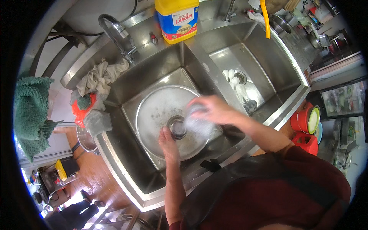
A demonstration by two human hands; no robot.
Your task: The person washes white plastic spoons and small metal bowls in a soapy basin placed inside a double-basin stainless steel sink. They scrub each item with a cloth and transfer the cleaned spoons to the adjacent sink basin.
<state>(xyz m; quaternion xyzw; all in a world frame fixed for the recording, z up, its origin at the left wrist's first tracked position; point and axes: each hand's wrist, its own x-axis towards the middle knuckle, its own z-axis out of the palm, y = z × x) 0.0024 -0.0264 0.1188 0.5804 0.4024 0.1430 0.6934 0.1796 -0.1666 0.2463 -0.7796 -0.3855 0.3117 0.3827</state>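
In the left sink basin (130,161) stands a wide round metal basin (137,129) full of sudsy water. My left hand (169,145) grips the rim of a small round metal dish (181,134), held over the suds with its inside facing up. Just right of it, my right hand (217,110) is blurred by motion. Its fingers are closed around a greyish scouring pad (197,108), whose exact kind the blur hides. A whitish smear of foam or water (201,126) shows below that hand.
White spoons (235,82) and a dark ladle-like utensil (251,105) lie in the right sink basin (276,72). Behind stand a faucet (115,31) and a yellow-and-blue Labour detergent jug (178,21). Cloths (99,76) rest on the left rim. Red buckets (300,119) stand at right.
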